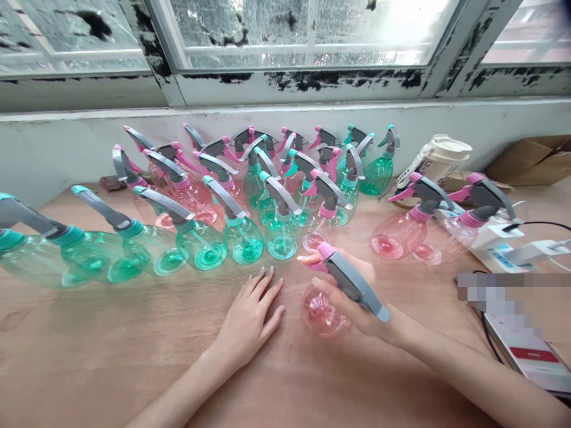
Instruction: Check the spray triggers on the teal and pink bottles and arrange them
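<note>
My right hand [357,297] is wrapped round the neck of a pink spray bottle [323,315], whose grey and pink trigger head sticks up above my fingers. The bottle's clear pink body shows below the hand, near the table top. My left hand [254,309] lies flat on the wood with its fingers spread, holding nothing. Just beyond its fingertips stands a green spray bottle [243,241], with another green spray bottle [282,235] beside it. Behind the held bottle is an upright pink spray bottle [316,229].
Several green and pink spray bottles fill the back and left of the table [134,351]. Two pink bottles [397,235] stand at right. Farther right are a lidded cup [441,157], a paper bag [530,160], a power strip [495,252] with cables, and a phone [526,345].
</note>
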Tool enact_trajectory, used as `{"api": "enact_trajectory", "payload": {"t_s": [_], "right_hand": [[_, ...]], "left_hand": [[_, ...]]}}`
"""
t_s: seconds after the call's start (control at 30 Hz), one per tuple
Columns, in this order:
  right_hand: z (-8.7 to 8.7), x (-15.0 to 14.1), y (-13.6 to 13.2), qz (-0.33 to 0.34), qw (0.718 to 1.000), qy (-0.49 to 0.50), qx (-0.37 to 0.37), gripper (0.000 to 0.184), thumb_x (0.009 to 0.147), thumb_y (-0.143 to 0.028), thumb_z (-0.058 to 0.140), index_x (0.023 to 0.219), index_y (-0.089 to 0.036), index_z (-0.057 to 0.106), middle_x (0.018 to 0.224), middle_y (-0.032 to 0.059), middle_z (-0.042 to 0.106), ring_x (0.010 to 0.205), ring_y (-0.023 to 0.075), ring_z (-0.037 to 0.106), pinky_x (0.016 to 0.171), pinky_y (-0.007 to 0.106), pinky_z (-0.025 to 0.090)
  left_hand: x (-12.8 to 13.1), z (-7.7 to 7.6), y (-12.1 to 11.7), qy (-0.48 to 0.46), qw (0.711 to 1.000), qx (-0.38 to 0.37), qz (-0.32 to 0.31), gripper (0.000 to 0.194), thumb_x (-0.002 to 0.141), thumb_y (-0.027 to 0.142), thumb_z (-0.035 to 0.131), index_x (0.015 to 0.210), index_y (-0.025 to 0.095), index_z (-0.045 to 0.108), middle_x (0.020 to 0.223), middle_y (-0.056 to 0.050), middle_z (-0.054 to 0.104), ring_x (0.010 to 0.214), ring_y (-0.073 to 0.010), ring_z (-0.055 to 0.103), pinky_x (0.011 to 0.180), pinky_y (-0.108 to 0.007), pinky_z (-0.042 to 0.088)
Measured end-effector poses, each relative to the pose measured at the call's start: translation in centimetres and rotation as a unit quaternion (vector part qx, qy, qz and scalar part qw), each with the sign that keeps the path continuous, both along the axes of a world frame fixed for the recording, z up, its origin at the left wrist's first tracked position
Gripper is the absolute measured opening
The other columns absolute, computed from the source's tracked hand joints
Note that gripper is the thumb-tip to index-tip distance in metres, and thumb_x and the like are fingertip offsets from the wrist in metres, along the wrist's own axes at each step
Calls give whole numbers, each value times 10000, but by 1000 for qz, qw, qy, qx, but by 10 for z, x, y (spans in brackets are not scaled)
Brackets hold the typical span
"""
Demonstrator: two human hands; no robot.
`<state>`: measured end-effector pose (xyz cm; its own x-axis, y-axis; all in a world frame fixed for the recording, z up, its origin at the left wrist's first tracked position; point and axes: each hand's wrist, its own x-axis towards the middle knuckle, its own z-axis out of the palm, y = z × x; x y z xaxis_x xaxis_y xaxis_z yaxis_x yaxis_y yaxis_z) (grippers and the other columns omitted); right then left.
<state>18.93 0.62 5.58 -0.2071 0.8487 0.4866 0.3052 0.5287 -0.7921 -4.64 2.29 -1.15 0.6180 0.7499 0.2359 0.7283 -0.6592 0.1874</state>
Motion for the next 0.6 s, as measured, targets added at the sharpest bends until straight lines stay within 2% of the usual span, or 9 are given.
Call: {"api": "enact_trajectory", "payload": {"t_s": [0.17,0.3,0.37,0.5,0.6], "right_hand": [[2,-2,-1,0,1000,-8,29,271,887,-217,580,1158,-215,581,1055,85,681,881,208,680,668,291,559],[7,-2,-1,21,999,-8,34,291,881,-207,595,1172,-206,576,1029,82,682,696,160,668,667,297,572],[9,-2,0,31,999,-7,26,287,888,-189,579,1175,-199,581,997,77,682,677,153,664,706,310,581],[9,-1,-1,30,999,-2,19,294,887,-135,536,1170,-188,595,998,92,681,919,207,687,820,337,576],[7,0,-1,32,999,3,3,304,886,-131,527,1175,-201,588,1067,97,677,1016,218,672,839,331,573]], "left_hand": [[0,0,0,2,1000,-1,-1,446,969,348,476,1377,172,505,1494,-139,431,1380,-309,401,1108,-511,391],[0,0,-1,11,1000,-4,1,451,974,346,464,1385,162,497,1494,-146,430,1375,-315,407,1106,-524,390],[0,0,-1,14,1000,-6,1,452,974,348,464,1385,162,497,1493,-146,431,1375,-315,406,1106,-526,389],[0,0,-1,11,1000,-7,2,454,972,354,467,1384,165,498,1495,-141,429,1374,-316,407,1109,-525,386],[0,0,0,0,1000,-7,3,446,968,352,471,1376,176,507,1493,-135,434,1371,-311,414,1113,-521,382]]}}
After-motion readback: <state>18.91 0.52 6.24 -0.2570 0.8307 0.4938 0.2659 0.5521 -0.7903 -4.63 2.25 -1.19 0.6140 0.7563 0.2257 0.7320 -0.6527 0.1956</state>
